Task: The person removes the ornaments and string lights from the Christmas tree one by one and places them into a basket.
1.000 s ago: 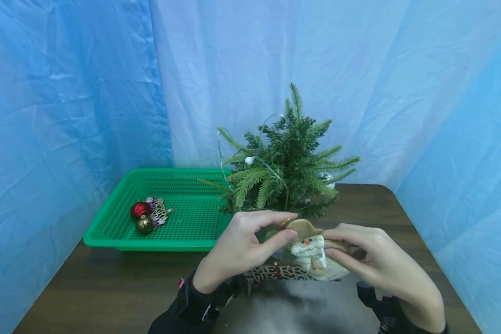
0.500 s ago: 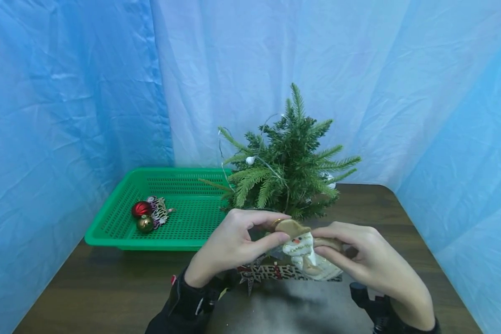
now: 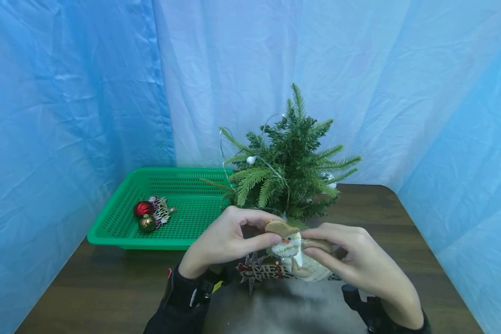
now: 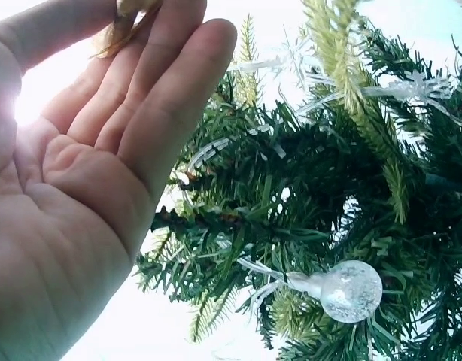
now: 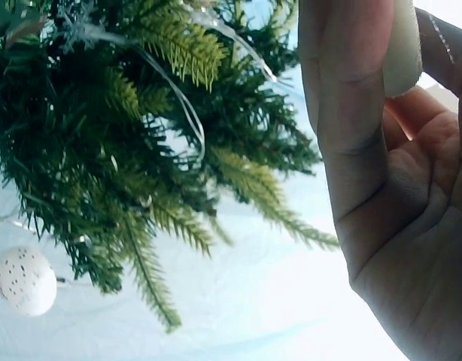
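Pinching the snowman [image 3: 294, 253] before the tree [image 3: 294, 157], left hand [image 3: 227, 240] and right hand [image 3: 361, 257] are seemingly readying its loop [image 3: 268, 222]; the next move is probably needing it spread.

The snowman ornament [image 3: 288, 250] seems to be of whitish material with glittering lines, and its tan hat [image 3: 280, 228] looks matt, like felt; the needles of the tree [image 3: 296, 153] look like rough plastic, with a clear, smooth bulb [image 4: 351, 292] among them. By the left edge of the table [image 3: 108, 278], of dark wood grain, the green basket [image 3: 150, 243] is smooth perforated plastic, and near its front left corner the red ball [image 3: 144, 209] and golden ball [image 3: 147, 223] are glossy. The curtain [image 3: 284, 55] is creased blue cloth with satin shine.
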A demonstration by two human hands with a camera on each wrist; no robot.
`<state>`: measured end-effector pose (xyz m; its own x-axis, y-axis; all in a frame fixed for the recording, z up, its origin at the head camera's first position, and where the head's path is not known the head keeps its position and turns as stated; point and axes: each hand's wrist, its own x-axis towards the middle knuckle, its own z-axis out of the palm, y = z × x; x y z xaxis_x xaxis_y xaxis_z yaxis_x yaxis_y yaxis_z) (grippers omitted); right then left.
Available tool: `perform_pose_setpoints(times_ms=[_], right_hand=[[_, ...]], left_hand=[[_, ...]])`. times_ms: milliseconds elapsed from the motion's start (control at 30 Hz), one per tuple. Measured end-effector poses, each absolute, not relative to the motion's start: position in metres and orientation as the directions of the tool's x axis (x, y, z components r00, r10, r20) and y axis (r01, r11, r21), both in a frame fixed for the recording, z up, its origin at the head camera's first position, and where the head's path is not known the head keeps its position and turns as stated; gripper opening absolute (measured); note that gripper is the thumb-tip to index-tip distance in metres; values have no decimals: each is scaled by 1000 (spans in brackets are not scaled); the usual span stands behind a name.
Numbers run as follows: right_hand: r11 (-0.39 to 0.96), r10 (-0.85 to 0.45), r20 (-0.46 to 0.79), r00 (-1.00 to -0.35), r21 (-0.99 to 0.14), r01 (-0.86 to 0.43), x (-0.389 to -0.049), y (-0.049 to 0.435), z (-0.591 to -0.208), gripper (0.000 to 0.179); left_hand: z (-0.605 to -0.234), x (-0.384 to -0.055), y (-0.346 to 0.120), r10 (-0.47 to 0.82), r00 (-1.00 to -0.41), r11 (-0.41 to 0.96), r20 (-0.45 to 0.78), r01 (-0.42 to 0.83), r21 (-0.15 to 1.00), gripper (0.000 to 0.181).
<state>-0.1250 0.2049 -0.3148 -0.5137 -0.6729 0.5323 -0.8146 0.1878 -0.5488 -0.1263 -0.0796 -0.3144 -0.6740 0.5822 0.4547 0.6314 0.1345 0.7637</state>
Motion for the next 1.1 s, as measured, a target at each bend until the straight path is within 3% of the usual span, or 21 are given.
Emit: perform_pose_setpoints(times_ms=[333, 667, 933, 1100], right_hand=[[172, -678, 547, -491, -531, -830, -125, 195, -315, 29], [194, -654, 548, -521, -545, -816, -122, 185, -318, 35], [160, -616, 577, -536, -575, -802, -120, 190, -315, 40], [146, -621, 593, -512, -554, -820, -120, 189, -315, 38]], left_hand=[[-314, -126, -87, 632, -658, 97, 410, 592, 800, 31], [-312, -127, -99, 616, -655, 78, 438, 603, 794, 26], [-307, -123, -139, 525, -680, 24, 511, 612, 790, 27], [-305, -124, -169, 479, -696, -2, 535, 608, 794, 27]])
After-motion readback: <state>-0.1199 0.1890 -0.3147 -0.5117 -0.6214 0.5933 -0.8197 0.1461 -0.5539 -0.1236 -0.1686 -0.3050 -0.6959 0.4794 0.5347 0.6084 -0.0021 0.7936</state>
